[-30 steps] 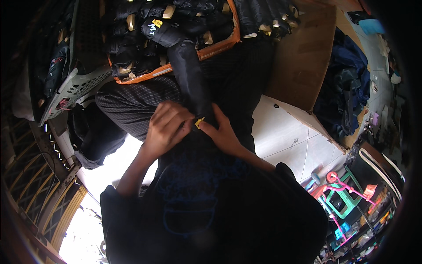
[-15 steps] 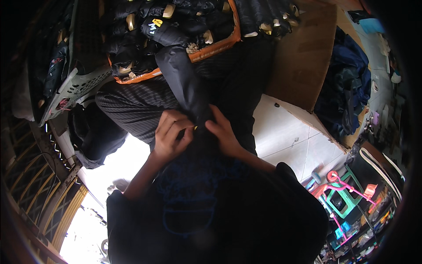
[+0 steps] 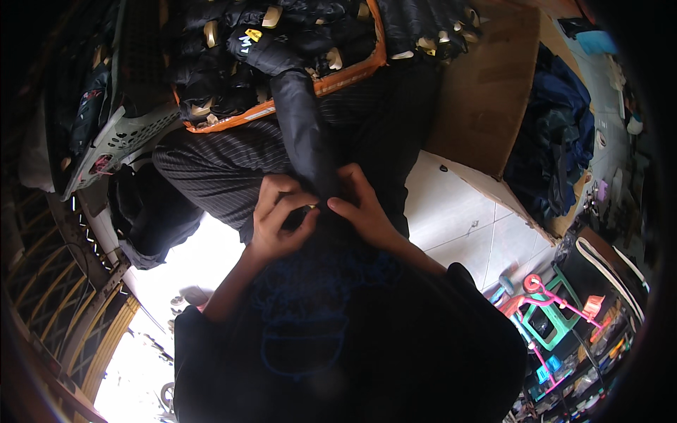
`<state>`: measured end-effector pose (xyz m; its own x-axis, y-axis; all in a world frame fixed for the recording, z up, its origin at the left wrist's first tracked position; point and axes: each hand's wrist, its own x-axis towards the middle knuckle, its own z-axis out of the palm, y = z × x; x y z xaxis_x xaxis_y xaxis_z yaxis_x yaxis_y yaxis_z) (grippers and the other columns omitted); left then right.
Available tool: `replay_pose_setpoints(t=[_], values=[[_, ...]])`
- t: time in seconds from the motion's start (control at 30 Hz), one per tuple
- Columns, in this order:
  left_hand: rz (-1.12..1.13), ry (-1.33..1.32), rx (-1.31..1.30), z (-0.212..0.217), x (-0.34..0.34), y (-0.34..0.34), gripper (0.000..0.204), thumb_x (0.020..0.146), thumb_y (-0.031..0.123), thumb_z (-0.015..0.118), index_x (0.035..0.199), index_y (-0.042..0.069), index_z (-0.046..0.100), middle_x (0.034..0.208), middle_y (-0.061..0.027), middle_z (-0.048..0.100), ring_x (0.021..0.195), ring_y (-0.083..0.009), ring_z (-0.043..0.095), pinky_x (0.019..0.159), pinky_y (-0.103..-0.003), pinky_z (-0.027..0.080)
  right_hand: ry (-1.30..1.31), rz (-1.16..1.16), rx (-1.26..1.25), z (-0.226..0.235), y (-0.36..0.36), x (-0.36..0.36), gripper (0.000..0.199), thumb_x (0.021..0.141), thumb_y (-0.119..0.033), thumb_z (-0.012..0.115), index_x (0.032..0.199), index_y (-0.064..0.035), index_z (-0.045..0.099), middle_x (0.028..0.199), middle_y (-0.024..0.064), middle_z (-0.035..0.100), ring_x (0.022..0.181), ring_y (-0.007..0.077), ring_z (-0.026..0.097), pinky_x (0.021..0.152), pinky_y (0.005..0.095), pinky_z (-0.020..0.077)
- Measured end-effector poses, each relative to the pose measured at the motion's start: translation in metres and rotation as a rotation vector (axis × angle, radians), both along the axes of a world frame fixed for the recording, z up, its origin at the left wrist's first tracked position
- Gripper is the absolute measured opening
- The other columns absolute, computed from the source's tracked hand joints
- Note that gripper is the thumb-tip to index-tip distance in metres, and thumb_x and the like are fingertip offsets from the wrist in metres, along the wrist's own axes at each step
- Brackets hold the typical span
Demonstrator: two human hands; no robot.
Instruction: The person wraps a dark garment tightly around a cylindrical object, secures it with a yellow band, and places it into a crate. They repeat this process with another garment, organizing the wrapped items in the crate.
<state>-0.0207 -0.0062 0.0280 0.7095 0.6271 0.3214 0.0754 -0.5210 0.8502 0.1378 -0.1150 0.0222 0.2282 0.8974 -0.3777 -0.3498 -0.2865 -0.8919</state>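
A long black fabric roll point(image 3: 302, 127) lies across my lap, its far end against the rim of an orange-edged container. My left hand point(image 3: 282, 217) is closed in a pinch beside the roll's near end, thumb and forefinger on a tiny yellowish piece point(image 3: 310, 207) too small to name. On the other side, my right hand point(image 3: 365, 208) grips the roll, thumb on top and fingers partly hidden behind it. The near end merges with my dark shirt and is hard to see.
The orange-edged container point(image 3: 328, 86) holds several black bundles with tan pieces. A cardboard box point(image 3: 483, 106) stands at the right beside dark blue fabric point(image 3: 553, 127). At left is a grey perforated basket point(image 3: 123, 144); a green stool point(image 3: 557, 317) is at lower right.
The roll's far end has swung slightly to the right. My left thumb and forefinger have opened into a rounder pinch, and my right hand has shifted slightly.
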Motion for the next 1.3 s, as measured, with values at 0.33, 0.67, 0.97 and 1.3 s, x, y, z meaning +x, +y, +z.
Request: replay_pose_setpoints(t=[0.33, 0.67, 0.97, 1.3], values=[[-0.007, -0.025, -0.123, -0.010, 0.003, 0.008, 0.027, 0.072, -0.010, 0.066, 0.096, 0.000, 0.062, 0.100, -0.0158, 0.061, 0.093, -0.0248, 0.061, 0.082, -0.035, 0.048, 0.095, -0.012, -0.146, -0.010, 0.001, 0.008, 0.036, 0.088, -0.022, 0.069, 0.110, -0.0010, 0.051, 0.100, 0.0067, 0.056, 0.098, 0.0115, 0.052, 0.086, 0.0282, 0.0431], [-0.219, -0.375, -1.233, -0.040, 0.015, -0.001, 0.071, 0.094, 0.042, 0.059, 0.142, -0.005, 0.036, 0.139, -0.0220, 0.049, 0.124, -0.0254, 0.053, 0.105, -0.038, 0.041, 0.173, 0.092, -0.167, -0.007, -0.004, 0.004, 0.044, 0.088, -0.024, 0.070, 0.121, 0.0014, 0.054, 0.113, 0.0098, 0.061, 0.106, 0.0156, 0.057, 0.092, 0.0306, 0.0451], [0.122, -0.200, -1.269, -0.020, 0.051, -0.001, 0.052, 0.092, 0.036, 0.065, 0.120, -0.005, 0.050, 0.103, -0.0189, 0.067, 0.095, -0.0291, 0.069, 0.082, -0.040, 0.057, -0.123, 0.100, -0.218, 0.004, -0.005, -0.005, 0.053, 0.089, -0.023, 0.067, 0.132, 0.0032, 0.051, 0.119, 0.0108, 0.062, 0.112, 0.0173, 0.057, 0.099, 0.0322, 0.0434], [0.010, -0.257, -1.410, -0.003, 0.058, 0.019, 0.033, 0.085, 0.022, 0.071, 0.103, -0.004, 0.060, 0.093, -0.0154, 0.067, 0.082, -0.0268, 0.069, 0.077, -0.037, 0.057, 0.086, 0.051, -0.223, -0.001, 0.007, -0.005, 0.041, 0.090, -0.025, 0.064, 0.118, 0.0040, 0.057, 0.106, 0.0093, 0.065, 0.099, 0.0156, 0.061, 0.087, 0.0307, 0.0490]])
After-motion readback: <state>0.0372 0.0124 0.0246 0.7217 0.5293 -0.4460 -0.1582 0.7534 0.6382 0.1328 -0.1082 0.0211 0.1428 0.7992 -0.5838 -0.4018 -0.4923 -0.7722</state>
